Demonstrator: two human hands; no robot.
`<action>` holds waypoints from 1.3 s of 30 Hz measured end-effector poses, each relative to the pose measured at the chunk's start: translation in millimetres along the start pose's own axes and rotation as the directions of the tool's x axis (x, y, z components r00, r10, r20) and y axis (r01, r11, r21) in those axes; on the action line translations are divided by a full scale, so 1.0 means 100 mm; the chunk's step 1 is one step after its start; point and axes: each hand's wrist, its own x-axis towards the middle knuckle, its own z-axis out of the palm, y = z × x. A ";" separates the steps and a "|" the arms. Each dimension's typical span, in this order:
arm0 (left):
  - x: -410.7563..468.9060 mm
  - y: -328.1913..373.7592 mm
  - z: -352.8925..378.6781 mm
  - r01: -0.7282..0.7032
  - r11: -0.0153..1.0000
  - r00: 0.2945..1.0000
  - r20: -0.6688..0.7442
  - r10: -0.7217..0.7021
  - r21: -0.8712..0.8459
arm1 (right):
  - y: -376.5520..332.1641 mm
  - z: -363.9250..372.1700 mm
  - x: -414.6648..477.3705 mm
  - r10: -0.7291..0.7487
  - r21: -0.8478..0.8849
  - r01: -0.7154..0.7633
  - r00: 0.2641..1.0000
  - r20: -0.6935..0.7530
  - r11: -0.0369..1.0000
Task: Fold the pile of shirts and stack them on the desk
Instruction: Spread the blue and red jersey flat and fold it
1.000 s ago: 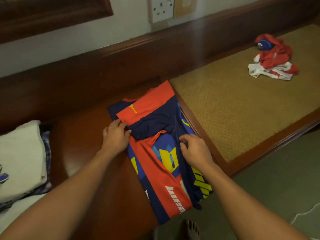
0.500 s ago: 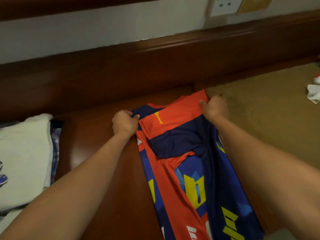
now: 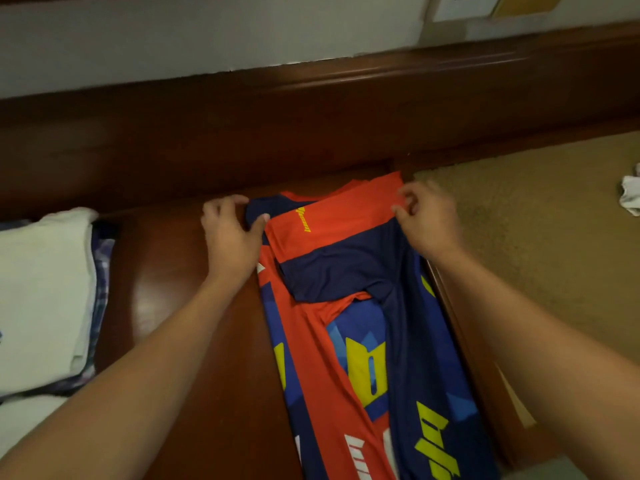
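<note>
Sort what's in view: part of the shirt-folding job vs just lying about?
Job: jersey, gripped by left hand and right hand; folded stack; desk; crumpled white cloth, possibly another shirt.
Lying about: socket; woven mat.

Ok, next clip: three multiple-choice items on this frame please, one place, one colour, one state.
1. Against the jersey, the white folded stack lies: A right; B left; C on top.
2. The small logo on the red band is: A white; B green; C yellow.
3. The right hand: A pinches the jersey's red top edge; B lies flat, open; C hangs empty.
B: the stack sits at the frame's left. C: the lettering shows yellow. A: its fingers curl on the red edge.
</note>
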 end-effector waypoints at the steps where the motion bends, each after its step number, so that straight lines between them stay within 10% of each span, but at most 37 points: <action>1: -0.20 0.03 0.00 -0.137 0.988 0.990 0.018 0.137 0.069 | 0.00 -0.04 -0.20 -0.031 -0.017 0.032 0.997 0.064 0.999; 6: -1.28 0.20 -0.03 -0.564 0.824 0.757 0.430 0.492 0.050 | 0.10 -0.21 -1.23 0.031 -0.134 0.025 0.916 0.400 0.991; 11: -1.87 0.30 -0.15 -0.734 0.678 0.446 0.783 0.433 0.043 | 0.11 -0.38 -2.01 0.164 -0.244 -0.029 0.816 0.555 0.969; 15: -2.12 0.43 -0.11 -0.647 0.756 0.598 0.684 0.418 0.103 | -0.04 -0.35 -2.54 0.222 -0.332 0.003 0.738 0.637 0.943; 20: -2.51 0.53 -0.04 -0.405 0.889 0.859 0.422 0.290 0.215 | -0.02 -0.47 -2.76 0.207 -0.143 -0.156 0.848 0.489 0.977; 30: -3.98 0.39 -0.13 -0.268 0.936 0.959 0.156 0.236 0.229 | 0.14 -0.43 -3.66 0.179 -0.150 -0.126 0.889 0.421 0.981; 39: -4.59 0.15 -0.30 -0.379 0.861 0.896 0.368 0.249 0.340 | 0.32 -0.03 -4.42 0.306 -0.103 -0.288 0.893 0.330 0.952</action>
